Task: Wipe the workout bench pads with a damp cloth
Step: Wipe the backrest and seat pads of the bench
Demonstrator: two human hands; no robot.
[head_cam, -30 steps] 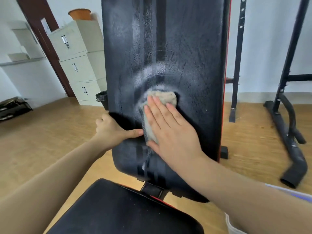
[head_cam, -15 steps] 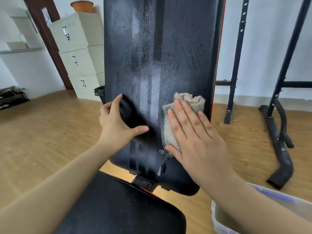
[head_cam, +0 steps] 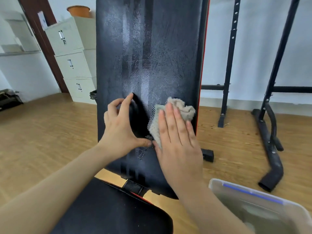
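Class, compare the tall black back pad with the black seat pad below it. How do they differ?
The tall black back pad stands nearly upright; the black seat pad lies roughly flat. The back pad shows pale streaks; the seat pad looks plain. Only the back pad has the beige fluffy cloth on it. Both are black and padded.

Pale wood-plank floor (head_cam: 42, 132) runs back to plain white walls (head_cam: 253, 48). Cream metal filing cabinets (head_cam: 72, 65) stand stacked beside a dark brown door frame (head_cam: 42, 48), an orange pot (head_cam: 79, 10) on top. A black steel rack (head_cam: 229, 65) stands at the right wall.
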